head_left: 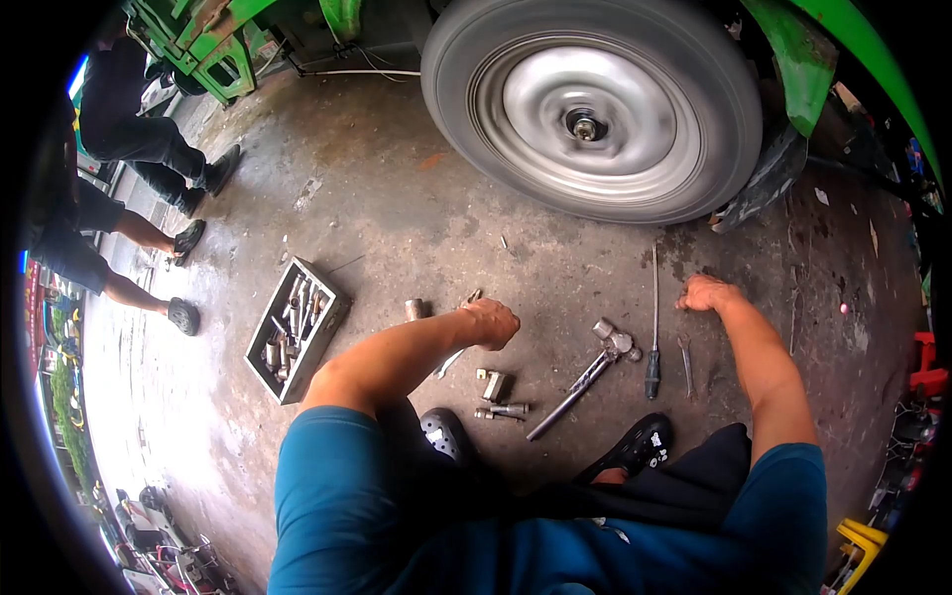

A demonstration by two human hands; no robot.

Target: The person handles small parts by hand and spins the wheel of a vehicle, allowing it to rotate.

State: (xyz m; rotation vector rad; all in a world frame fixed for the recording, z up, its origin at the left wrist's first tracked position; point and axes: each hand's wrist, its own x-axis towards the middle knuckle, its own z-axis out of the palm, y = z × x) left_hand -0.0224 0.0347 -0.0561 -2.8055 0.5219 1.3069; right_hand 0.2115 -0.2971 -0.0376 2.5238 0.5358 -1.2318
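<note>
My left hand [493, 323] is closed in a fist above the floor; what it holds, if anything, is hidden. Beneath that forearm lies a wrench [449, 364], partly covered, with a metal tool end [474, 296] showing beyond the wrist. On the right, my right hand [706, 293] has its fingers curled, their inner side out of sight. Nearest to it is a long screwdriver [653, 372], with a small wrench [686, 365] alongside. Between my hands lie a ball-peen hammer [619, 339], a metal bar [567, 399], a metal block [492, 383] and sockets [508, 409].
A wheel [595, 109], blurred as if spinning, stands ahead under a green vehicle body [803, 69]. A metal tray [333, 315] of sockets sits at left, near a loose socket [415, 309]. Two people [149, 149] stand far left. Yellow [861, 540] and red [924, 365] objects edge the right.
</note>
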